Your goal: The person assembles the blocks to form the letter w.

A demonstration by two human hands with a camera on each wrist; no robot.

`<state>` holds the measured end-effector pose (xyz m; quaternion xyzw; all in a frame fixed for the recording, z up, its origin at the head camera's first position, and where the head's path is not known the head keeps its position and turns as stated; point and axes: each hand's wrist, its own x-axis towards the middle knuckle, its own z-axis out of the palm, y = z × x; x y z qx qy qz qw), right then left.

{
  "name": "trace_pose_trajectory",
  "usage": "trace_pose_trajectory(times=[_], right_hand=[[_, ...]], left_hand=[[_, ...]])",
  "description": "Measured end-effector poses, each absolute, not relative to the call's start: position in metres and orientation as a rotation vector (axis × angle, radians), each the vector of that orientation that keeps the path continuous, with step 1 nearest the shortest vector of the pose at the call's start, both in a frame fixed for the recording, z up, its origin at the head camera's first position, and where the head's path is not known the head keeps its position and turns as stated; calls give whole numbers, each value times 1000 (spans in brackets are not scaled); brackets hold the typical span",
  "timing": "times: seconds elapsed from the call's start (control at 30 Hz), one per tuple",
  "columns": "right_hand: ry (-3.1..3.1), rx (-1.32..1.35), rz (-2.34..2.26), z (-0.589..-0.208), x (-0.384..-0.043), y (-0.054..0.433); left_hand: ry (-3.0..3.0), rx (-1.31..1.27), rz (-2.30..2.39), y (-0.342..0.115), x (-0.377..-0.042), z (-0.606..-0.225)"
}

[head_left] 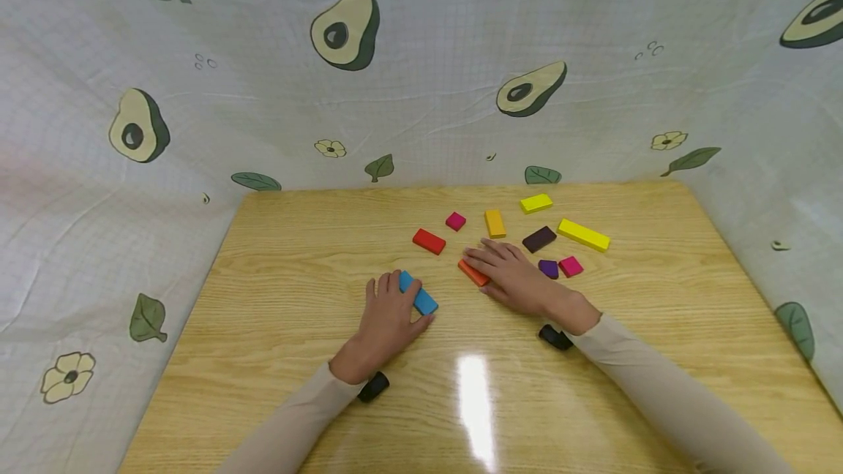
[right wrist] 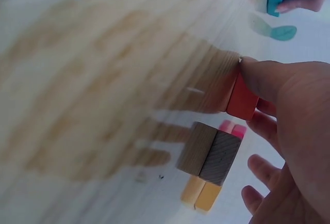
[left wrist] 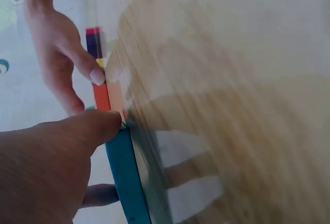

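Observation:
A long blue block (head_left: pixel 425 303) lies on the table at the centre left, held by my left hand (head_left: pixel 385 313). The left thumb is at one end of that block and the fingers reach over the other; in the left wrist view the thumb (left wrist: pixel 111 123) overlaps the block's top corner. My right hand (head_left: pixel 516 280) pinches a shorter orange-red block (head_left: pixel 473 273) a little farther right. In the right wrist view, the thumb sits on one side of this orange-red block (right wrist: pixel 242 99) with a finger behind it, while the other fingers are spread loosely.
Beyond the hands lie a red block (head_left: pixel 429 241), a small crimson block (head_left: pixel 456 222), an orange-yellow block (head_left: pixel 495 224) and a dark brown block (head_left: pixel 539 239). Two yellow blocks (head_left: pixel 583 235), a purple piece (head_left: pixel 548 269) and a pink block (head_left: pixel 571 266) are right. A patterned cloth (head_left: pixel 428 93) hangs behind.

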<state>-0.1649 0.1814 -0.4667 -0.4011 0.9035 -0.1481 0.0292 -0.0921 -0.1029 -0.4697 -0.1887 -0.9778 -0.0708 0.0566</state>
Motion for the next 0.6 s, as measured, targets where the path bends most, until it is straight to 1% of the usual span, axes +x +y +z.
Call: trace_pose_trajectory(times=[0.3,0.6], right_hand=[[2782,-1263,-501,-467,-167,180],[2785,-1270,-510,-466,-167,180]], left_hand=[[-3015,-569,-201,-120,-99,-469],[-2940,-584,-271,-168,-106,-470]])
